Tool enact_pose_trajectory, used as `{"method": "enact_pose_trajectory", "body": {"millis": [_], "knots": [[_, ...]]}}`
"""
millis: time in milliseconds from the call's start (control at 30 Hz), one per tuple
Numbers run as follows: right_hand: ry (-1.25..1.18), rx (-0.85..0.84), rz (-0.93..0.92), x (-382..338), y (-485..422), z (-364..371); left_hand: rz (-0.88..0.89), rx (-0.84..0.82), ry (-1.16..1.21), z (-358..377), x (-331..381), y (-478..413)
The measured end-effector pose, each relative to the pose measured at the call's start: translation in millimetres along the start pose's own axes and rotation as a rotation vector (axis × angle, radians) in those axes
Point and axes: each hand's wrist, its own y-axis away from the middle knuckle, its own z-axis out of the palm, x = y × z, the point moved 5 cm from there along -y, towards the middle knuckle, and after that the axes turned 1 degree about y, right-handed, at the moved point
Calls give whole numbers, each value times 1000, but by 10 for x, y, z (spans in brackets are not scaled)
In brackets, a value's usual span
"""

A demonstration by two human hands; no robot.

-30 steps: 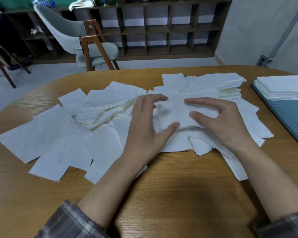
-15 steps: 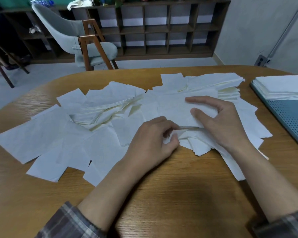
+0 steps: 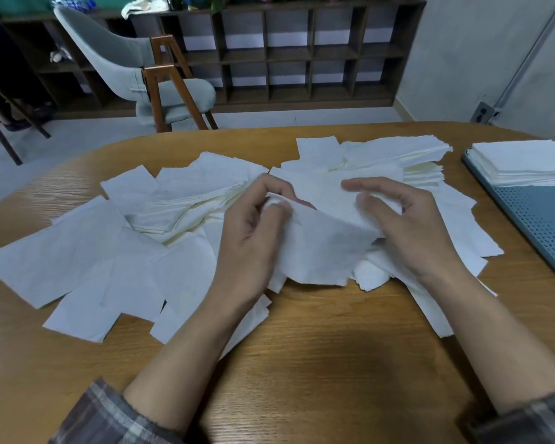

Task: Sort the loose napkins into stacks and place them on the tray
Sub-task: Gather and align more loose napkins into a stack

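Note:
Several loose white napkins (image 3: 87, 257) lie scattered in overlapping heaps across the wooden table (image 3: 318, 363). My left hand (image 3: 253, 232) pinches the left edge of a small bundle of napkins (image 3: 321, 248), lifted slightly off the pile. My right hand (image 3: 407, 229) grips the bundle's right side, fingers curled over its top edge. At the right edge sits a blue-grey perforated tray (image 3: 545, 225) with one squared stack of napkins (image 3: 523, 166) at its far end.
A thicker uneven heap of napkins (image 3: 398, 152) lies at the back of the table, near the tray. Beyond the table stand a pale green chair (image 3: 135, 78) with wooden legs and a dark cubby shelf (image 3: 302, 56) along the wall.
My left hand moved from flat on the pile to the near edge, pinched napkins, and lifted them. My right hand curled round the bundle's other side. The bundle now hangs above the pile.

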Motion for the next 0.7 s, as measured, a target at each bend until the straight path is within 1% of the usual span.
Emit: {"method": "enact_pose_trajectory", "body": {"millis": [67,133,167,200,267,333,400,533,700], "knots": [[-208,-63,91,-27,26,35,-85,102,58,-57,-41,-24],[-417,-138,183,-38,47,72,-184,166,99,-79,-111,-18],[-458,-160,190,-54,60,88,-227,180,112,-80,-144,-8],[-429,-168,154,-71,65,94,-249,181,113,-78,-169,1],[-283,-136,72,-81,68,80,-232,153,76,-64,-186,-4],[-202,-102,46,-49,57,61,-169,92,-26,-38,-158,-23],[-183,-86,43,-50,51,42,-152,41,-99,-13,-148,-35],[-208,-149,19,-88,56,66,-211,45,-54,-26,-157,-26],[-69,-184,-17,-125,73,115,-234,27,-8,-2,-200,-26]]}}
